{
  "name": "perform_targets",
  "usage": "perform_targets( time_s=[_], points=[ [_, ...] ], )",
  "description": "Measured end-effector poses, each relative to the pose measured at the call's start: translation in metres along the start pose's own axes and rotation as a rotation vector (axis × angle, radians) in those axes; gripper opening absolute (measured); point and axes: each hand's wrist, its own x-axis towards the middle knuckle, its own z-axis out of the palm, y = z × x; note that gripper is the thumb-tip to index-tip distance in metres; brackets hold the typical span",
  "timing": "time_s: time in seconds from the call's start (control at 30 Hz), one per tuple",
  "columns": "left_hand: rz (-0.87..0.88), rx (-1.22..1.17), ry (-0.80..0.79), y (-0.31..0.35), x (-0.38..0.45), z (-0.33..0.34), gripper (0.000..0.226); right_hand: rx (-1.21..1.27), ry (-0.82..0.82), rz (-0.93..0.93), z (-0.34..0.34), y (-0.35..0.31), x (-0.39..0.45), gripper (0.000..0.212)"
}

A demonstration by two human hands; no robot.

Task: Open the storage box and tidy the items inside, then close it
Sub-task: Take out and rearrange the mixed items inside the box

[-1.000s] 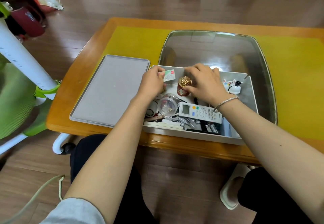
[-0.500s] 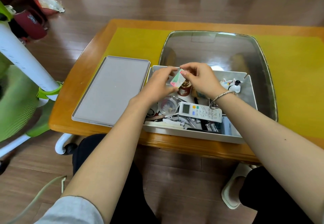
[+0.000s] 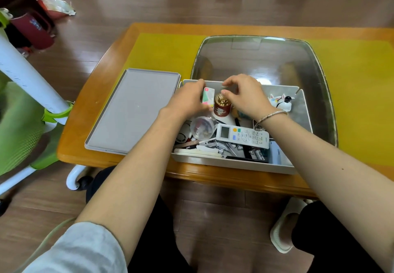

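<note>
Both arms stretched forward, left hand [image 3: 187, 101] fingers curled gripping, right hand [image 3: 245, 96] fingers arched, loosely curled

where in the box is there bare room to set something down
Inside the box, bare floor shows along the right wall, right of the cat figurine and beyond the remote. The near half is crowded with the remote and small clutter; the left and middle hold the clear cup, the red bottle and both hands.

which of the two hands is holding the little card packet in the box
The left hand grips the pink-green card packet; the right hand hovers curled above the red bottle.
</note>
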Motion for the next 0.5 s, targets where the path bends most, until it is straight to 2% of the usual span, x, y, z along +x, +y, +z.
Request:
perform_targets(
  time_s=[0.1,0.23,0.43,0.5],
  points=[
    [-0.091,0.015,-0.115,0.003,0.006,0.007,0.051,-0.108,-0.059,-0.019,0.002,0.007,-0.003,0.031],
    [-0.114,-0.022,-0.179,0.001,0.002,0.014,0.024,-0.165,-0.103,-0.051,0.007,0.01,-0.007,0.039],
    [-0.102,0.034,-0.336,0.003,-0.002,0.018,0.038,-0.204,-0.125,-0.029,0.016,0.007,-0.007,0.045],
    [-0.108,0.102,-0.375,0.003,-0.003,0.02,0.035,-0.192,-0.122,-0.025,0.016,0.006,-0.007,0.045]
  ],
)
